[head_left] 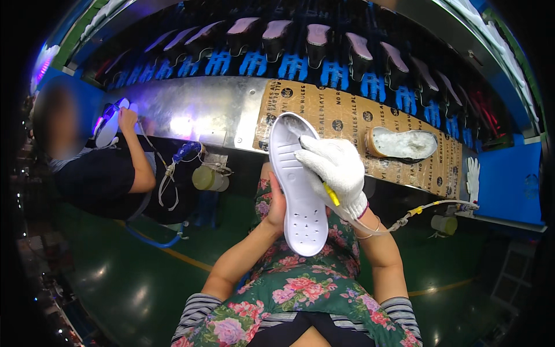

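Observation:
A pale lavender-white shoe sole (296, 191) is tilted lengthwise over my lap, its grooved, hole-dotted inner face up. Bare, my left hand (277, 202) wraps its left edge from beneath, fingers mostly hidden. My right hand (334, 168), in a white knit glove, is closed over the sole's far half. It grips a hose-fed brush with a yellow part (331, 194) showing below the fingers; a thin hose (399, 223) trails right from it. The brush tip is mostly covered by the glove, near a greyish wet-looking patch at the sole's far end.
On the cardboard-covered bench (341, 110) lies a shoe upper (403, 144) with a white, wet-looking underside. Behind run several shoe lasts (318, 36) on blue holders (293, 67). A white glove (473, 176) hangs at right. To my left, a co-worker's hand (128, 118) works on another shoe.

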### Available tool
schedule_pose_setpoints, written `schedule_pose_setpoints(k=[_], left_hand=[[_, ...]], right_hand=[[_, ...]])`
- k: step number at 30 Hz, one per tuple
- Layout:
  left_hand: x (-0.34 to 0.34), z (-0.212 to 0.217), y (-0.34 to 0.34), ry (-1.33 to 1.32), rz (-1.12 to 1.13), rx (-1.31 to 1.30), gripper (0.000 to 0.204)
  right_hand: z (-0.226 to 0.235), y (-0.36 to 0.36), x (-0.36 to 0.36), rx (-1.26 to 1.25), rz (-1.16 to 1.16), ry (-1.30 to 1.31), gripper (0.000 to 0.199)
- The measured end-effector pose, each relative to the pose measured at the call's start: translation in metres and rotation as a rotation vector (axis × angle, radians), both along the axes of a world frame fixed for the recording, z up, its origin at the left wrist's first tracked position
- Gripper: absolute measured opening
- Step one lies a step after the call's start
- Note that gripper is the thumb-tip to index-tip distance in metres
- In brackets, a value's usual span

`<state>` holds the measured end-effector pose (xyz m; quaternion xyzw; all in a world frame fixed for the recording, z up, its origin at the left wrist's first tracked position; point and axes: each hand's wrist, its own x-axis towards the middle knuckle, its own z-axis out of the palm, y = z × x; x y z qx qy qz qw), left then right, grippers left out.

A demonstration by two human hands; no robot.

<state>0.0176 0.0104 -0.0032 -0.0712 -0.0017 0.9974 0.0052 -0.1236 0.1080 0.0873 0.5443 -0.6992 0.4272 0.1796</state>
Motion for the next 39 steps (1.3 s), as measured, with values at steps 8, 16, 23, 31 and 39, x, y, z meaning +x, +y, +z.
schedule_pose_setpoints(k=[8,16,23,31,39], left_hand=[[0.002,-0.010,-0.011,-0.248,0.068,-0.479,0.100],[0.001,-0.025,-0.027,-0.149,0.096,-0.623,0.105],[-0.003,-0.016,-0.039,-0.202,0.096,-0.651,0.109],[-0.009,-0.028,-0.067,0.018,-0.002,-0.446,0.124],[-0.033,-0.035,-0.083,0.211,0.007,-0.281,0.136]], right_hand=[[0.001,0.001,0.018,-0.040,0.291,-0.295,0.036],[-0.012,-0.011,0.033,0.032,0.327,-0.102,0.032],[-0.017,-0.012,0.015,-0.096,0.244,-0.149,0.032],[-0.022,-0.006,0.012,-0.118,0.265,-0.271,0.028],[-0.030,-0.004,0.032,-0.115,0.496,-0.374,0.034]])
